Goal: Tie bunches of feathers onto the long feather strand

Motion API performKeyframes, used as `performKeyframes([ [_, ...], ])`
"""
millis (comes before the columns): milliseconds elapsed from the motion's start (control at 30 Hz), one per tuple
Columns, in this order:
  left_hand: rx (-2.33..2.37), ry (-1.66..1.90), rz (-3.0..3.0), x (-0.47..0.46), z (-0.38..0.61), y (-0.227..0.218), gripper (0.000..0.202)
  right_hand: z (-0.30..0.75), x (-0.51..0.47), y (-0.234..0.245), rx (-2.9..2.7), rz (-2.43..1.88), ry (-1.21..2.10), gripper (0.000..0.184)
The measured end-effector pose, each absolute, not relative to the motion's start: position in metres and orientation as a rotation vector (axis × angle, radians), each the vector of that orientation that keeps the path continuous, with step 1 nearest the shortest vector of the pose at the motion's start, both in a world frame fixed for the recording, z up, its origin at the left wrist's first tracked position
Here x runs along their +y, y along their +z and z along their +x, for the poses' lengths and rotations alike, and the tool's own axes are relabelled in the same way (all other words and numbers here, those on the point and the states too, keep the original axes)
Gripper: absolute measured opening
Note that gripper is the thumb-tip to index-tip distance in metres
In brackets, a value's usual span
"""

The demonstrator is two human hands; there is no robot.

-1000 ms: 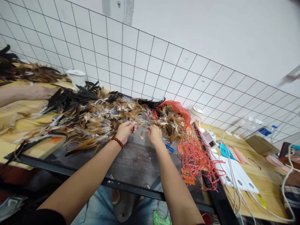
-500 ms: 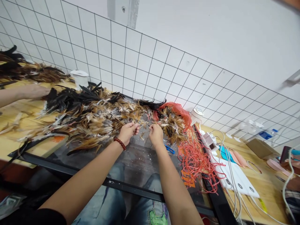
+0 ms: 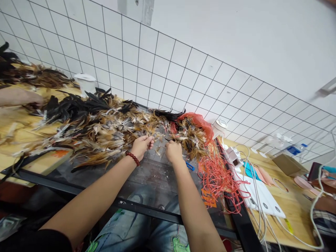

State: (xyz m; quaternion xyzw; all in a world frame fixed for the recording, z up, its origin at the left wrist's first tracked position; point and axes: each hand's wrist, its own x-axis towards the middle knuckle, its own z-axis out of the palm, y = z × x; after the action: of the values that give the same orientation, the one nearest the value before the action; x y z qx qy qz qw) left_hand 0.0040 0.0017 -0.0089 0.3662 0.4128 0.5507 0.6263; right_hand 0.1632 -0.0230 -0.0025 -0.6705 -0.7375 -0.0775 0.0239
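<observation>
My left hand [image 3: 141,146], with a beaded bracelet [image 3: 133,158] at the wrist, is closed in a pinch over the dark tabletop [image 3: 151,178]. What its fingers hold is too small to make out. A short gap to the right, my right hand [image 3: 173,152] is also closed, its fingertips turned inward and their contents hidden. Small tan feather bits lie between the two hands. Beyond my left hand spreads a large heap of brown and tan feathers [image 3: 110,134], with long black feathers [image 3: 76,106] along its far left side. Another feather clump [image 3: 193,134] lies just past my right hand.
Red string [image 3: 217,178] lies tangled at the right, near a blue cutter [image 3: 190,166] and a red plastic bag [image 3: 201,122]. A wire grid [image 3: 157,66] stands behind. Another person's hand [image 3: 34,99] reaches in from the left. Cables [image 3: 258,196] cross the right-hand table.
My two hands stay close together and pinched, with only a slight shift. The other person's hand has drawn back leftward from the black feathers. The view has turned slightly.
</observation>
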Motion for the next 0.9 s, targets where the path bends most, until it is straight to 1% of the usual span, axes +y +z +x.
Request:
performKeyframes([
  [167, 0.925, 1.259, 0.808, 0.002, 0.004, -0.009, 0.026, 0.150, -0.024, -0.006, -2.232, -2.144, -0.221, 0.030],
  [267, 0.926, 1.250, 0.810, 0.001, 0.005, -0.008, 0.025, 0.151, -0.023, -0.009, -2.161, -2.178, -0.119, 0.032],
  [400, 0.933, 1.265, 0.817, 0.002, 0.004, -0.007, 0.023, 0.162, -0.020, -0.009, -2.009, -2.100, 0.004, 0.031],
  [467, 0.929, 1.286, 0.815, 0.003, 0.003, -0.008, 0.023, 0.167, -0.020, -0.006, -2.001, -2.084, -0.026, 0.030],
  [600, 0.960, 1.297, 0.806, 0.004, 0.001, -0.009, 0.025, 0.165, -0.021, 0.003, -2.170, -2.157, -0.060, 0.025],
  [800, 0.945, 1.301, 0.808, 0.004, 0.001, -0.010, 0.023, 0.148, -0.023, 0.013, -2.239, -2.209, -0.157, 0.028],
  [900, 0.946, 1.303, 0.805, 0.004, 0.001, -0.009, 0.019, 0.144, -0.025, 0.015, -2.268, -2.212, -0.132, 0.028],
])
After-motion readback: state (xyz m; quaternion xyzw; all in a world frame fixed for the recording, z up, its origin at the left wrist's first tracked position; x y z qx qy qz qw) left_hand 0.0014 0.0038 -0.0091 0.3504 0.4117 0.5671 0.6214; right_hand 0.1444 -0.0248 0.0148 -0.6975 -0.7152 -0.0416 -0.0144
